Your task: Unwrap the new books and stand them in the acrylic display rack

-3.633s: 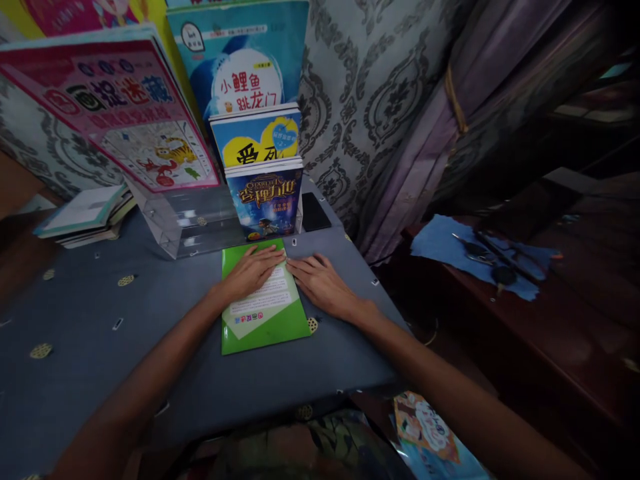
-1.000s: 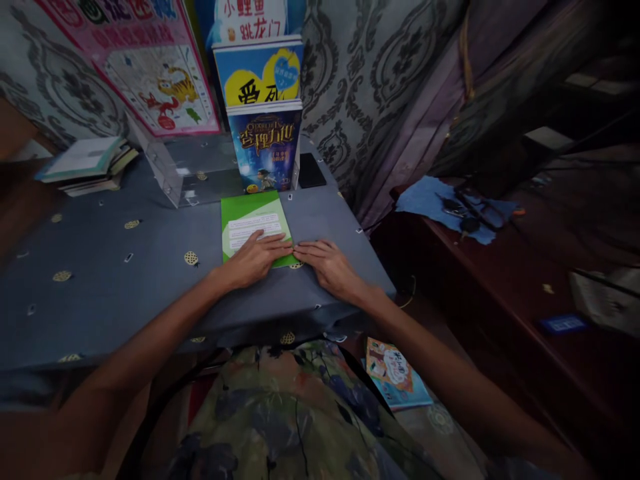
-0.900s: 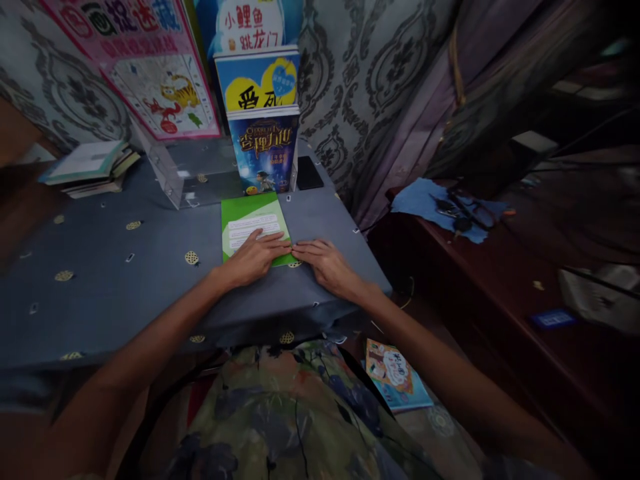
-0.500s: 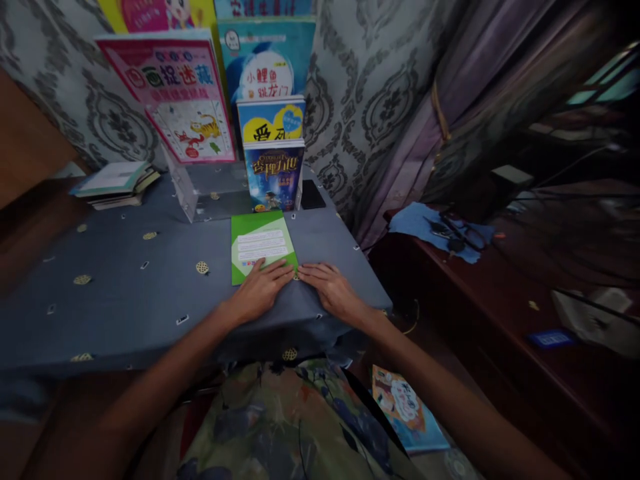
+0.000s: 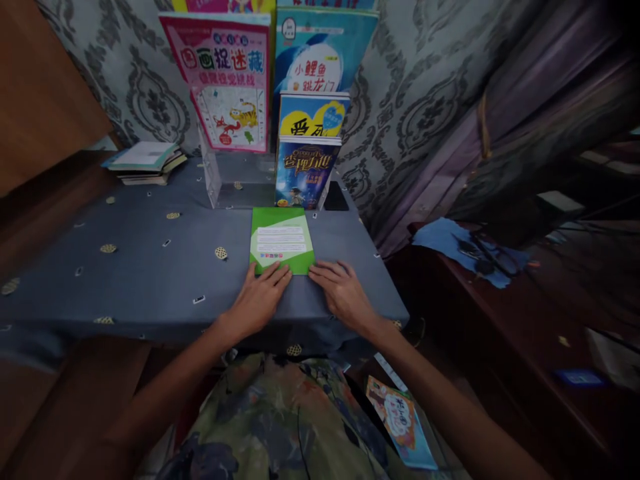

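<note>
A green book (image 5: pixel 281 239) with a white text panel lies flat on the cloth-covered table (image 5: pixel 150 280), its print upside down to me. My left hand (image 5: pixel 261 293) rests palm down at the near edge of the book, fingers stretched out and the tips on the cover. At the near right corner, my right hand (image 5: pixel 341 290) lies with extended fingers touching or just beside the book. Neither hand is closed around anything. Beyond the book, a clear tiered stand (image 5: pixel 213 177) holds several upright books, with a dark blue book (image 5: pixel 306 172) at the front.
A stack of books (image 5: pixel 147 160) lies at the back left. A dark flat object (image 5: pixel 336 196) sits right of the stand. On the right, a dark red cabinet (image 5: pixel 510 340) bears a blue cloth (image 5: pixel 445 241). Another book (image 5: pixel 400 420) lies low beside my lap.
My left hand has slid off the cover's middle to the near edge. My right hand stays by the near right corner. The view has shifted, so the scene sits farther right.
</note>
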### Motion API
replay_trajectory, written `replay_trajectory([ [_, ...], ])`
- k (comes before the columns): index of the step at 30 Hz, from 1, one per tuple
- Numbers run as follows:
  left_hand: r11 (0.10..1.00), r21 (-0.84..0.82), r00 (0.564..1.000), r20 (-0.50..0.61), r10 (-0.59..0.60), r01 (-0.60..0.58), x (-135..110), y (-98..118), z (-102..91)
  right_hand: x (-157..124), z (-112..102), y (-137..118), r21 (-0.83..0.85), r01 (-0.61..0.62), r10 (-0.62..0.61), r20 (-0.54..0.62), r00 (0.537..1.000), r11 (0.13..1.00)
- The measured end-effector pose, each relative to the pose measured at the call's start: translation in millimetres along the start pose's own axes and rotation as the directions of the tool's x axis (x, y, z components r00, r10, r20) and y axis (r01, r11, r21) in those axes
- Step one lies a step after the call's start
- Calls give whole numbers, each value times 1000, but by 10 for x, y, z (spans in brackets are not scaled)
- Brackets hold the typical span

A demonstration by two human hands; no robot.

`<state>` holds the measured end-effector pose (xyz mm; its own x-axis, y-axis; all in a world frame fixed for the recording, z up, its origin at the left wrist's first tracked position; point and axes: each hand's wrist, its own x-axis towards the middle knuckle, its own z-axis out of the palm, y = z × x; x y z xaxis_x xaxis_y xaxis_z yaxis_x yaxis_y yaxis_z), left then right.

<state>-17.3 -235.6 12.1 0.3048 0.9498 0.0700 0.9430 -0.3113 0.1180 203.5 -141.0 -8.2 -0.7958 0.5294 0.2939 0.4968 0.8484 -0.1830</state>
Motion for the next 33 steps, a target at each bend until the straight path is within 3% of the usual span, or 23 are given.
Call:
replay_trajectory([
  [5,992,75,994,-58,-96,100,-132,19,-14,186,138,-307,37,80,-80,-4,997,996],
  [8,992,89,993,-84,-87,95,-228,-68,3,297,207,-409,90,145,-142,-42,989,985],
  [15,985,35,955,-251,-158,172,-314,-343,72,528,223,-490,159,206,-202,-39,979,966],
  [20,982,31,946,-276,-173,188,-359,-352,93,613,239,-587,152,211,-212,-10,977,966],
  [27,954,-2,892,-355,-282,301,-448,-403,124,829,375,-777,157,268,-280,63,958,951],
  [33,945,60,891,-355,-282,322,-495,-429,175,783,352,-754,196,277,-297,84,951,941],
])
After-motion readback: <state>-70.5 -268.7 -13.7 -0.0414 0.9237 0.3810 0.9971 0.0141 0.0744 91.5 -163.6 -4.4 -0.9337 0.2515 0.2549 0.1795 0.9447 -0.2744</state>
